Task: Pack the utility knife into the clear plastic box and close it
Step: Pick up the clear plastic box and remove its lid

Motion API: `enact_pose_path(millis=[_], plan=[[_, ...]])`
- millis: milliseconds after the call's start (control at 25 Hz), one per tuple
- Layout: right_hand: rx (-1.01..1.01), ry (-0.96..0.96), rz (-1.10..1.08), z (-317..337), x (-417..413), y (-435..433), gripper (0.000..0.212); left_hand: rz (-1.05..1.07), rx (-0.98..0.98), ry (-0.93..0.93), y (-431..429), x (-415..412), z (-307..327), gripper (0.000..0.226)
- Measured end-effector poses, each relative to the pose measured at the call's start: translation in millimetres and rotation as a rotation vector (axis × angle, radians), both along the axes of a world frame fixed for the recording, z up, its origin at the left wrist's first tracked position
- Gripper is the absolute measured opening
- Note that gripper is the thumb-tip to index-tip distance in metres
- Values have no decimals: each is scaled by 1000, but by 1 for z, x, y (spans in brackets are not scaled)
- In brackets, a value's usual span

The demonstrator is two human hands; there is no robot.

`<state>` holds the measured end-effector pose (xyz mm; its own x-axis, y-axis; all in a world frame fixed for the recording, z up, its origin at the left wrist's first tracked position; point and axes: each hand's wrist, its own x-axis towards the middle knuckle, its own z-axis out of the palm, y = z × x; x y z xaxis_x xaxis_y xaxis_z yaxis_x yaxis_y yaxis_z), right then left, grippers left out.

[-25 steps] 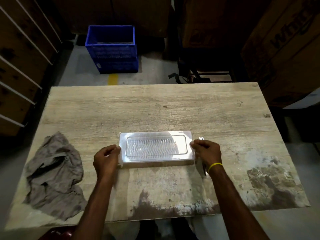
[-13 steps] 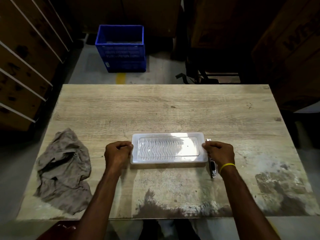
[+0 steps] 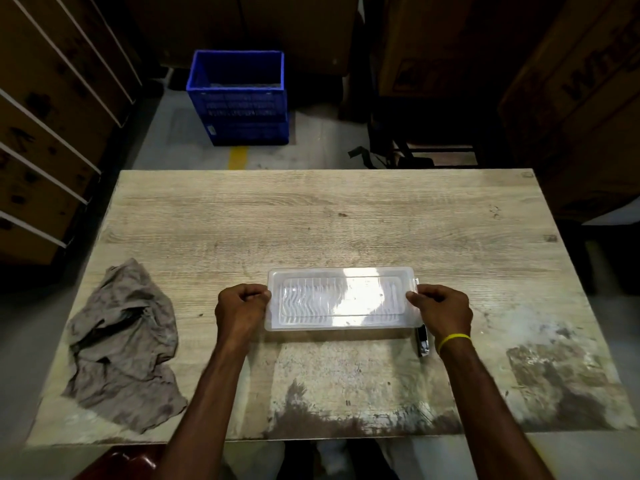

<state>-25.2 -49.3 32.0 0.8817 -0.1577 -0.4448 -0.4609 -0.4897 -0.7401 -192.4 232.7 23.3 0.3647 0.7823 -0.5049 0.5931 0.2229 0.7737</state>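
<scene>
The worn pale wood-grain surface (image 3: 346,216) had a crumpled grey rag (image 3: 121,344) at its left side. The clear rectangular plastic box (image 3: 341,298), lid on, sat near the middle, left hand (image 3: 240,311) and right hand (image 3: 443,311) each with a closed grip on its ends. The dark metal utility knife (image 3: 422,341) lay outside, mostly hidden under the right hand.

The far half of my pale wood-grain worktop (image 3: 311,216) lies bare, so my hands can sweep freely there. Near the front edge, the clear rectangular plastic box with its ribbed lid (image 3: 341,299) blocks the middle, my left hand (image 3: 240,311) and right hand (image 3: 441,311) closed against its two ends. The dark-and-silver utility knife (image 3: 422,341) lies just beside its right end, partly under my right wrist. A crumpled grey cloth (image 3: 121,344) takes up the left front corner, well apart from the box.
</scene>
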Motion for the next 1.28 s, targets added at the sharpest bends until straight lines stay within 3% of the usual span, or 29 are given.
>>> enact_pose_path(millis=[240,600,800,920,1080,1200,1280], plan=[[46,-18,-23,9,4,-5,21,16,-1,-79,-4,2,5,9],[297,-187,81,49,-20,5,26,80,103,-360,14,-21,24,25],[409,-373,304,68,-65,28,24,199,107,-521,47,-40,34,9],[429,-542,493,68,-101,41,22,330,-14,-575,71,-51,39,19],[413,-766,851,48,-146,59,21,410,-226,-542,108,-60,35,42],[312,-883,1097,21,-178,73,24,383,-322,-482,133,-70,28,38],[229,-954,1216,3,-194,81,23,367,-263,-440,142,-72,23,27]])
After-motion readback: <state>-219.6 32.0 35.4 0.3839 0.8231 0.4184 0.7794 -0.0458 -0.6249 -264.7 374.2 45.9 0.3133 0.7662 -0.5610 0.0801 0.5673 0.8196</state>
